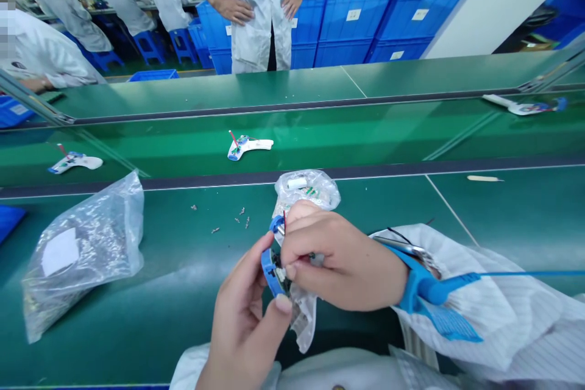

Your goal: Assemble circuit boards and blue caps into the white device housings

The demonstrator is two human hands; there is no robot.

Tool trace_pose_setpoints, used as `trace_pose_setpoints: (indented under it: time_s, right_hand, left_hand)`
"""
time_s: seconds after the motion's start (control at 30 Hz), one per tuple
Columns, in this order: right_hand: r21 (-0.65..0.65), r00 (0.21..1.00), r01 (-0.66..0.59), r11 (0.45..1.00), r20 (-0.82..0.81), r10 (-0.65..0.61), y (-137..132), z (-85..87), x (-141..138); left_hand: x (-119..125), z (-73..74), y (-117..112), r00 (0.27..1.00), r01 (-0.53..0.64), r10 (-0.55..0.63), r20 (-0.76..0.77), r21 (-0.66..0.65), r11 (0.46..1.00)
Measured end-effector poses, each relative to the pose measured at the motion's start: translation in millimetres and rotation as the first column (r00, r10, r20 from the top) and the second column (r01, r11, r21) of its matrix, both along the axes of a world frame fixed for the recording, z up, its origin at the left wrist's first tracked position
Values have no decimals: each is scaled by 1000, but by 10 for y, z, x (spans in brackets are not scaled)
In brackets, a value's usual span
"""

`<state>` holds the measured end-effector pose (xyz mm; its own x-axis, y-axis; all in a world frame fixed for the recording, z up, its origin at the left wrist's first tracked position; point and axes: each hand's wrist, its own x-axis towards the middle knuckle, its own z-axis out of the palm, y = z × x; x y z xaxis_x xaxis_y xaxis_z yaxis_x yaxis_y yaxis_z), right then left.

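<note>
Green workbench [173, 304], lower frame | large clear bag [103, 250], left | small metal pieces [247, 222], left of centre | smaller clear bag [328, 190], centre | slim pale stick [482, 178], right | green strip [347, 137], mid-frame: three white housings [254, 145], left, centre, upper right

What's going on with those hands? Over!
Left hand gripping blue-edged part. Right hand close beside it, grip partly hidden. Clear plastic bag just beyond.

Bench [178, 311], green, near; belt [342, 131], green, spanning left to right beyond. Bins [351, 27], blue, stacked, far; stools [150, 47], blue, far left; pillar [493, 3], white, far right.
</note>
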<state>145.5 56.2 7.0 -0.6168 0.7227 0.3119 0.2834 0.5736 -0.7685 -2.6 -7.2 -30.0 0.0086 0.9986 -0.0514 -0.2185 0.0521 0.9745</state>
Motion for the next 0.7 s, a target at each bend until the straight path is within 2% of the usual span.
trace_pose_setpoints:
  time_s: [0.27,0.47,0.53,0.6,0.7]
  right_hand:
    - [-109,998,-58,992,-15,56,17,107,34]
    - [-66,997,-38,997,69,42,6,80,39]
    - [-58,994,-31,998,107,37,8,76,45]
    - [-57,989,-31,998,140,38,15,85,54]
    - [-52,983,-56,997,171,64,26,108,64]
  left_hand:
    - [-21,23,5,997,76,-76,28,7,997]
    - [-35,10,12,992,125,-125,10,-1,992]
    - [-71,-16,17,988,149,-147,-54,25,989]
    - [-126,-45,26,968,189,-174,-180,70,979]
    - [-210,-69,36,889,265,-185,-420,142,954]
